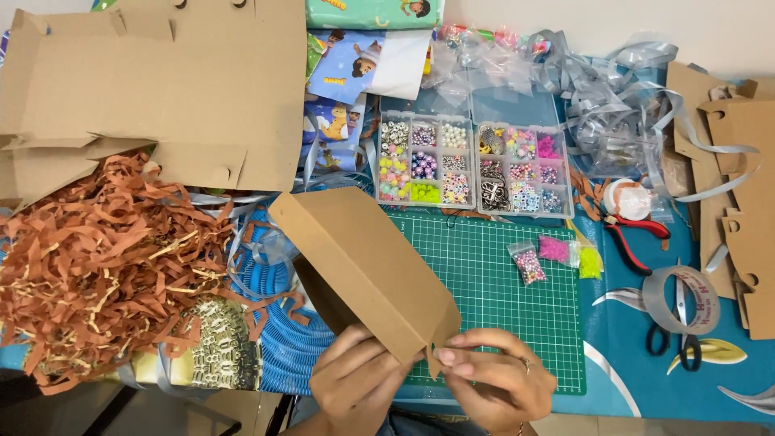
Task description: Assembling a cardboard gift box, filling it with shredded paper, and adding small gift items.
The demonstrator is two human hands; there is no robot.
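Note:
A brown cardboard box piece [363, 266] is held tilted above the green cutting mat [500, 282], its long side running up to the left. My left hand [355, 383] grips its near lower edge from below. My right hand [496, 383], a ring on one finger, pinches a small flap at the box's near corner. Both hands are at the bottom middle of the head view.
A heap of brown shredded paper [105, 258] lies at left under flat cardboard sheets [161, 81]. Two clear bead organisers [472, 165] sit behind the mat, small bead bags [557, 254] on it. Red pliers [634, 234], a tape roll [682, 299], scissors [674, 343] and silver ribbon [613, 105] lie at right.

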